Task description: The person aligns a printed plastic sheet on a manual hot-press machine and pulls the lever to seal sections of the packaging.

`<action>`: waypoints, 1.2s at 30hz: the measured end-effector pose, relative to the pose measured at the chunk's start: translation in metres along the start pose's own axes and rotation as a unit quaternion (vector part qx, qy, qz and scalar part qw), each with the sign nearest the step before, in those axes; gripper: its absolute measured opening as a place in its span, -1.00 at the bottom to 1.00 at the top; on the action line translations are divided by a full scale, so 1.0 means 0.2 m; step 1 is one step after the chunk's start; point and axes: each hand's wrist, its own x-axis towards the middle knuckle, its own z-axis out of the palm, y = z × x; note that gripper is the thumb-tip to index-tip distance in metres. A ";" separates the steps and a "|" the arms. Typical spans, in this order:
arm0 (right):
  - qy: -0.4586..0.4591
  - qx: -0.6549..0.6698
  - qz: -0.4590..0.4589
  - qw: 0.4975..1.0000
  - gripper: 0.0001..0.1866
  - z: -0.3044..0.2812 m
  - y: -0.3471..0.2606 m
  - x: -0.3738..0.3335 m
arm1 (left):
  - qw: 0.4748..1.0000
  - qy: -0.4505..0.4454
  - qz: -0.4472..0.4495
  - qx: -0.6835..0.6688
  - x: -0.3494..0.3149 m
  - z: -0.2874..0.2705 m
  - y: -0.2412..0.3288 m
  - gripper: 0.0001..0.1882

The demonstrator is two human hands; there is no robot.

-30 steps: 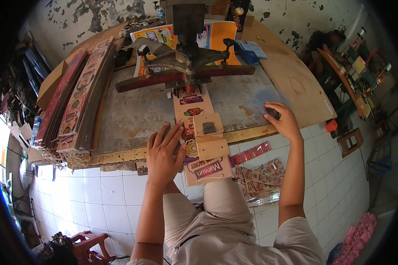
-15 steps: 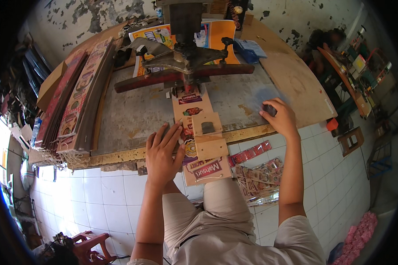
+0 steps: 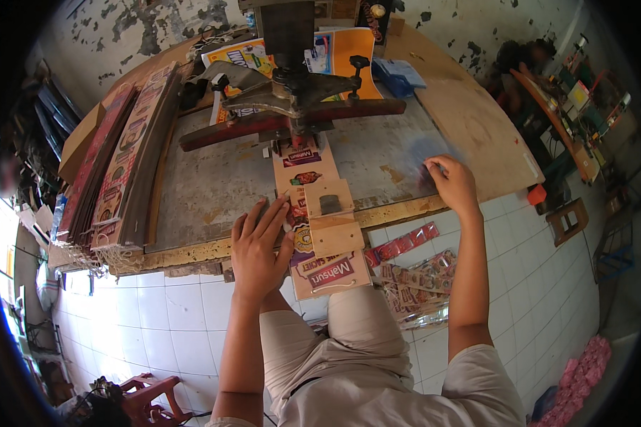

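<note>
A long printed cardboard strip (image 3: 326, 275) runs from under the head of a dark metal press (image 3: 292, 96) to over my lap. On top of it sits a light wooden block (image 3: 335, 235) with a dark metal piece (image 3: 330, 205) set in it. My left hand (image 3: 258, 245) lies with fingers stretched along the strip's left edge, beside the block. Out on the table's right side, my right hand (image 3: 450, 181) is closed, thumb and fingers together at the tabletop. Something dark and reddish shows blurred at its fingertips, beside a bluish haze; I cannot make out what it is.
Stacks of printed cardboard strips (image 3: 132, 153) stand at the table's left. Behind the press lie colourful printed sheets (image 3: 363, 53) and a blue packet (image 3: 399, 75). Sachet strips (image 3: 420, 285) hang below the front edge at right. A person (image 3: 523, 64) sits at the far right.
My right hand has closed its fingers more and turned slightly at the same spot. The left hand, strip and block stay together; the whole view has shifted a little.
</note>
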 end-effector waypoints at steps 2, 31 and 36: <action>0.006 0.021 0.003 1.000 -0.81 0.01 0.04 0.00 | 1.000 0.000 0.001 0.000 0.00 0.00 0.00 -0.49; 0.126 0.317 0.115 0.933 -0.74 0.08 0.38 0.05 | 1.000 -0.005 -0.003 -0.011 0.00 0.00 -0.01 -0.46; 0.283 0.575 0.202 0.741 -0.59 -0.05 0.54 0.10 | 1.000 -0.012 -0.006 -0.018 0.01 0.00 -0.01 -0.45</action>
